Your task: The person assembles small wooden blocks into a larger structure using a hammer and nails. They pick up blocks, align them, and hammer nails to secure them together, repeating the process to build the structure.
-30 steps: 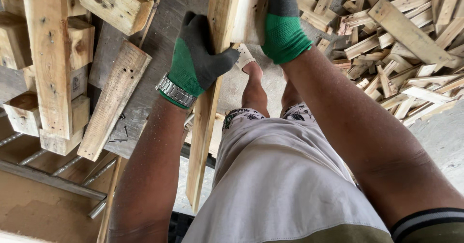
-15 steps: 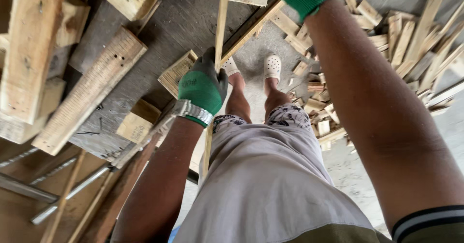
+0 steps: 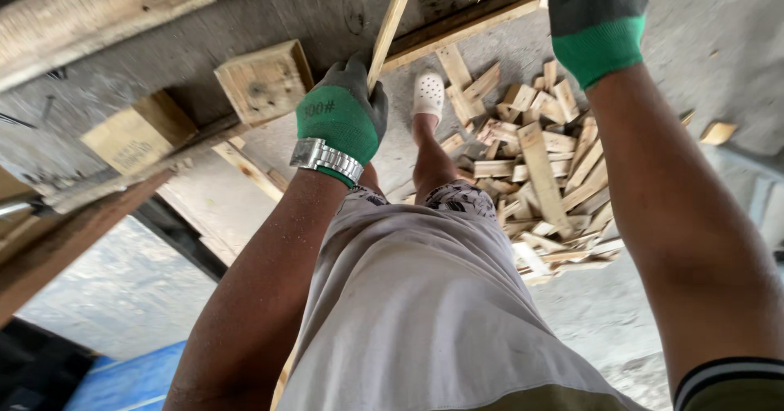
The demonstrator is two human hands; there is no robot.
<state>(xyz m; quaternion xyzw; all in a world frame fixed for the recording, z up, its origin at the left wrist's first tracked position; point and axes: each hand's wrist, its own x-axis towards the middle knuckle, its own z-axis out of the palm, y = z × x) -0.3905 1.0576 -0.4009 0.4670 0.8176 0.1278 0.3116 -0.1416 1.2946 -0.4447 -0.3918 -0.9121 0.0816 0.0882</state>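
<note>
Since the earlier frame the view has swung right and the left hand (image 3: 341,117) sits higher in it; the heap of offcuts now lies centre-right, and the long plank at far left has slid mostly out of view.

Item 1, left hand: green-and-grey work glove, fingers curled closed around the thin wooden slat (image 3: 392,20), gripped at its lower visible part. Slat stands nearly upright, leaning slightly right, and runs off the top edge. Metal wristwatch (image 3: 327,158) just below the glove cuff.

Item 2, right hand (image 3: 598,17): matching glove, raised at the top right. Fingers are cut off by the frame edge, so it cannot be told whether they are closed or what they grip.

Item 3, surroundings: square wooden block (image 3: 263,80) just left of the left hand; a second, paler block (image 3: 131,140) farther left. Diagonal batten (image 3: 461,31) crosses behind the slat. White perforated clog (image 3: 428,96) on the concrete floor (image 3: 710,68), near the slat. Pile of short offcuts (image 3: 539,182) lies right of the clog, below the right forearm. Light shorts (image 3: 425,313) fill the lower centre.
</note>
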